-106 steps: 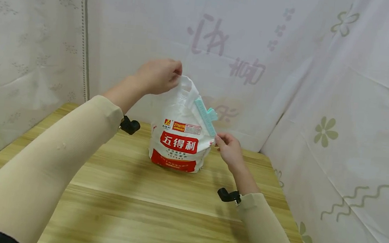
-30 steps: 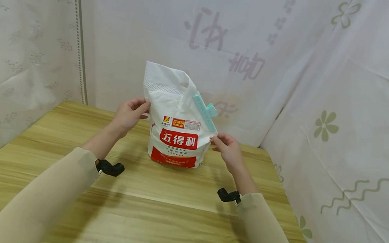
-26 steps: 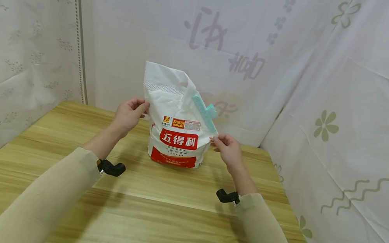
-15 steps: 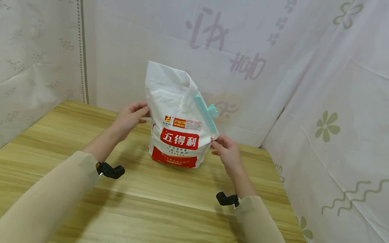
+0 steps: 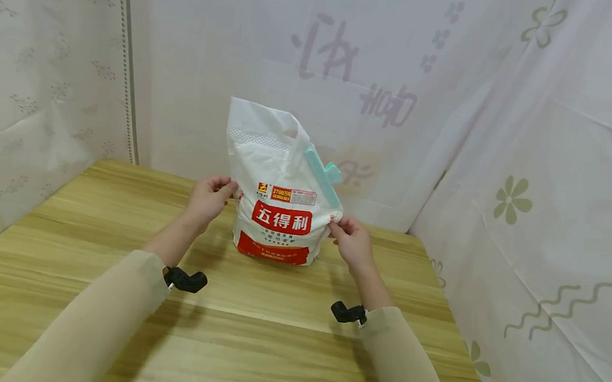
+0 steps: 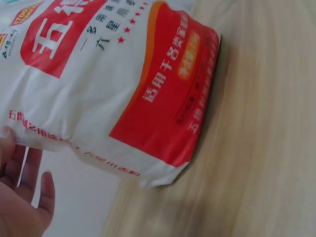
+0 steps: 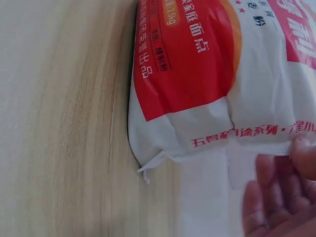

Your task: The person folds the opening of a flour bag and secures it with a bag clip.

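A white and red flour bag (image 5: pixel 279 237) stands upright on the wooden table, its loose top rising to a peak at the left with a cut-out handle. Across its slanted upper right edge sits a light blue sealing clip (image 5: pixel 322 177). My left hand (image 5: pixel 207 203) pinches the bag's left side edge, thumb in front and fingers behind, as the left wrist view shows. On the opposite side, my right hand (image 5: pixel 354 245) pinches the right edge just below the clip's lower end. In the right wrist view the fingers (image 7: pixel 266 170) reach behind the bag's edge.
The wood-grain table (image 5: pixel 226 331) extends toward me from the bag. Pale printed curtains (image 5: pixel 203 52) hang close behind it and along both sides. A black camera mount (image 5: pixel 185 279) is strapped to the left wrist, another mount (image 5: pixel 348 312) to the right.
My left hand has left the bag's top left corner and come down to its left side, then slightly lower. My right hand has slid a little down and inward. The bag stays in place.
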`<state>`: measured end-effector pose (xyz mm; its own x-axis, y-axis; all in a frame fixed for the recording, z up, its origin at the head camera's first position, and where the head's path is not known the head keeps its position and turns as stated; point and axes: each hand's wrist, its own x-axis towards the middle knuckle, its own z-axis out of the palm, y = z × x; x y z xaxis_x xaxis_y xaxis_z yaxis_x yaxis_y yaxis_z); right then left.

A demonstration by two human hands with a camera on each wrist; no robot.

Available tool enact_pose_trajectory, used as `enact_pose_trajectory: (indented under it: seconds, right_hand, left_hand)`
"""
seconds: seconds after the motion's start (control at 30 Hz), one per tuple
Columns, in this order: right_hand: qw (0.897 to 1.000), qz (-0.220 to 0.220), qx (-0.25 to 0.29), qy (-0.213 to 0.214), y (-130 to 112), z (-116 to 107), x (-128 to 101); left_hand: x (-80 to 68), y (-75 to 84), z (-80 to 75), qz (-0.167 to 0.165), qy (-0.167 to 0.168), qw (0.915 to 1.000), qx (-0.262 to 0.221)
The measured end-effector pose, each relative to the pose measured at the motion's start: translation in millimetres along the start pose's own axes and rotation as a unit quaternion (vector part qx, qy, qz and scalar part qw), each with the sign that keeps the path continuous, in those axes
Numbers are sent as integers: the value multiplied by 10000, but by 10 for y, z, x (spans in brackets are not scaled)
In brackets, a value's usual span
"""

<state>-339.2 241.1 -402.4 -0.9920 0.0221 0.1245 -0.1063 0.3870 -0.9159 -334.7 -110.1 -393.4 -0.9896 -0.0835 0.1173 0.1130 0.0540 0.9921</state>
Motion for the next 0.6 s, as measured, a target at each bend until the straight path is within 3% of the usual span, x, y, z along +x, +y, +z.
enact_pose_trajectory:
  seconds: [0.1, 0.2, 0.33, 0.4, 0.6]
  right_hand:
    - [9995, 100, 65, -305, -8, -5, -38]
    - [9939, 232, 344, -1021, 8, -18, -102]
    - [9788, 481, 723, -1853, 71, 3, -162]
    - [9758, 602, 834, -1927, 91, 29, -180]
    - [9796, 790, 997, -1556, 101, 100, -185]
  left_hand:
    - [-39, -22, -8, -205, -166, 9993, -255]
    - [-112, -107, -41, -610, -858, 9923, -650]
    - [-227, -271, -52, -899, -1749, 9782, -666]
    - [-261, -332, -28, -841, -1841, 9781, -492]
    - [-286, -323, 66, -626, -1550, 9857, -204]
